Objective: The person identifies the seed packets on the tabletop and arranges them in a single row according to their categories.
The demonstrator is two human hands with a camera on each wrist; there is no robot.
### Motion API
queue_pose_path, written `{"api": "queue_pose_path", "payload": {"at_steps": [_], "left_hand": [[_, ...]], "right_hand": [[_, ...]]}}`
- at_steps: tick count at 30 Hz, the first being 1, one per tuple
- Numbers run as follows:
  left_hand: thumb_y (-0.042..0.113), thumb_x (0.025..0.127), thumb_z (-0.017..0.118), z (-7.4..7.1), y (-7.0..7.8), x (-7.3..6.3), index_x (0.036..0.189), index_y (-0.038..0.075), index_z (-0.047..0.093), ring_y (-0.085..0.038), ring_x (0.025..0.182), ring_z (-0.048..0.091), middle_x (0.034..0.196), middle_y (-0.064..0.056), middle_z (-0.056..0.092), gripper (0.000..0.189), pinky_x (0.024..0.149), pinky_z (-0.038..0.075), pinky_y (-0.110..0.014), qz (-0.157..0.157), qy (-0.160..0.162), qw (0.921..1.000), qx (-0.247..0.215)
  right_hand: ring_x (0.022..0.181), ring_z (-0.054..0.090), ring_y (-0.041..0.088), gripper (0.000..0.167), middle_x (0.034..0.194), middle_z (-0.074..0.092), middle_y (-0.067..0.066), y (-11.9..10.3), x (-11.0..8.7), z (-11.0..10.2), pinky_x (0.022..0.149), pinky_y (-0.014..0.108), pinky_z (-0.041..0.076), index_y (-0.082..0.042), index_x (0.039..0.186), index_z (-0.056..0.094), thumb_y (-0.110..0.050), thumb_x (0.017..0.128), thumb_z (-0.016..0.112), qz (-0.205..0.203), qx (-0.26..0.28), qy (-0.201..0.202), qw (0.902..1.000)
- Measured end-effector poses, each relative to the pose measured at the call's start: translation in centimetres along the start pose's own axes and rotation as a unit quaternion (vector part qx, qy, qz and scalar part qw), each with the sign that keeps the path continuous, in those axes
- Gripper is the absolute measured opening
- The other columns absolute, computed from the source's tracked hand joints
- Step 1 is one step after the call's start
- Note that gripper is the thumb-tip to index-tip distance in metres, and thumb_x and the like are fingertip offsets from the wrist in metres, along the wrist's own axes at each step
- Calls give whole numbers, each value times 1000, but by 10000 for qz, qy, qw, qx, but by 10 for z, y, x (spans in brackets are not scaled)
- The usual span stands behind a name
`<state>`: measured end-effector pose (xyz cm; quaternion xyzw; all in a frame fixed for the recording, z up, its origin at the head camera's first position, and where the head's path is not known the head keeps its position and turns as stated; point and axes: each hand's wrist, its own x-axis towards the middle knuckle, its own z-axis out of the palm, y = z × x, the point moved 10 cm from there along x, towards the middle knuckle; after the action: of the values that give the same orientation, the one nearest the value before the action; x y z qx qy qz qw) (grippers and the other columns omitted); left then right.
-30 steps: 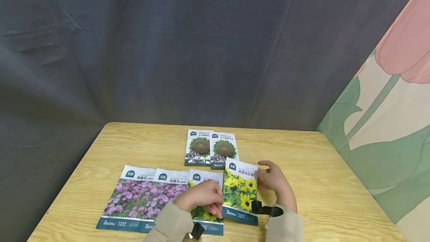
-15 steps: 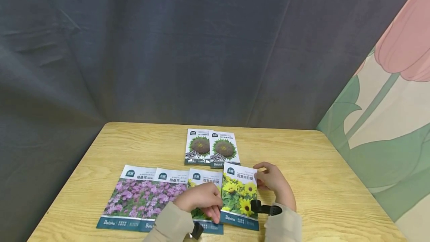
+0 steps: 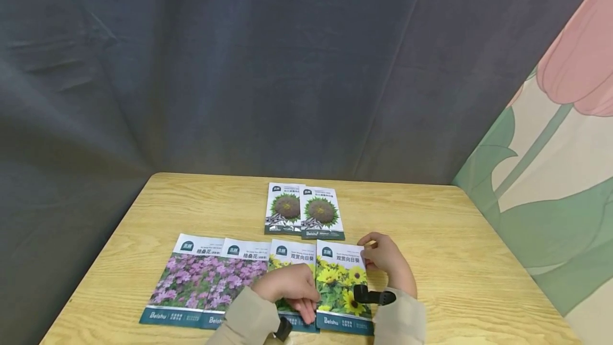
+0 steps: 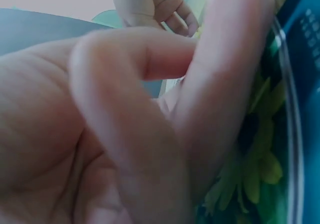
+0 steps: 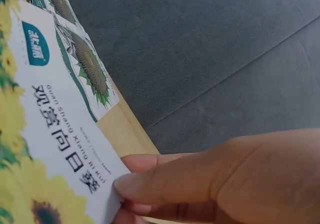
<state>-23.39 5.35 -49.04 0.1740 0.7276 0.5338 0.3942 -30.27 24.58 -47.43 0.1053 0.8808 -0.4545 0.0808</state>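
My right hand (image 3: 387, 261) pinches the upper right edge of a yellow-flower seed packet (image 3: 341, 268), thumb on its printed front in the right wrist view. That packet lies at the right end of the front row. My left hand (image 3: 290, 285) rests over another yellow-flower packet (image 3: 280, 249), its fingertips near the seam between the two packets. Its fingers (image 4: 220, 83) are close to the camera in the left wrist view and partly hide the print. Further left lie two pink-flower packets, the outer one (image 3: 179, 281) and the inner one (image 3: 234, 276), edges meeting or slightly overlapping.
Two smaller sunflower-head seed packets, a left one (image 3: 283, 209) and a right one (image 3: 322, 212), lie behind the front row. The wooden table (image 3: 455, 260) ends at a dark grey cloth (image 3: 287, 68). A wall with a painted tulip (image 3: 574, 84) stands at right.
The right yellow-flower packet has come down toward me and straightened, now level with the front row and clear of the sunflower-head packet. My right hand moved slightly with it; the left barely shifted.
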Motion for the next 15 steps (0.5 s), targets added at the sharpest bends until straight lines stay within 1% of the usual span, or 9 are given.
{"api": "queue_pose_path", "payload": {"at_steps": [6,10,15], "left_hand": [[-3,90,61,2,0,0,69,-6,71,-6,41,58,62,-18,69,24,40,47,-17,-6,146,9998,112],[-4,90,60,2,-2,1,68,-6,70,-7,39,56,57,-13,67,24,39,45,-17,-51,242,9995,173],[-4,90,59,1,-4,2,65,-4,70,-6,38,55,53,-10,65,26,37,42,-16,-83,426,9982,403]], "right_hand": [[69,64,22,15,89,61,18,-4,0,1,57,33,57,6,106,64,7,92,61,-61,-64,37,10000],[69,64,22,13,88,60,17,-4,0,2,57,32,57,7,106,64,7,92,61,-67,-99,69,9999],[68,63,23,11,84,58,15,-3,1,2,54,32,55,6,103,64,7,92,61,-102,-153,133,9997]]}}
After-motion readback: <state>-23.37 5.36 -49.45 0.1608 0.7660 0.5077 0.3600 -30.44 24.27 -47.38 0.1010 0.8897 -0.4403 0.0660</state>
